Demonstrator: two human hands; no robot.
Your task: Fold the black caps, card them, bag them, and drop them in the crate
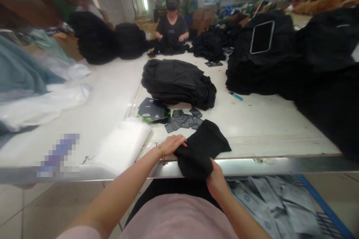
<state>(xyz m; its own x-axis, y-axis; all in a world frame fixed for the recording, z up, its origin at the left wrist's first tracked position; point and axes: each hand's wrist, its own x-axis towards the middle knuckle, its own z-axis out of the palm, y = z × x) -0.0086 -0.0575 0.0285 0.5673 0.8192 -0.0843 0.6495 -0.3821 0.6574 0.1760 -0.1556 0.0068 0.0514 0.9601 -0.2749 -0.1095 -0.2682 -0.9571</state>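
A folded black garment (207,140) lies partly on the table, and its near end hangs over the metal edge. My left hand (172,145) has its fingers closed on the garment's left side. At the near right corner, my right hand (218,181) grips the cloth, with the thumb on top. Just beyond my hands are a spread of small dark tags (183,120) and a stack of black-and-green printed cards (153,110). Behind these stands a pile of folded black garments (176,82). Clear plastic bags (123,143) lie beside my left forearm.
Large black garment stacks stand on the right, one bearing a tablet (262,37). Blue snips (235,95) lie near them. A crate (322,201) of packed bags sits below the table's metal edge (252,166). Across the table a person (171,26) handles black cloth.
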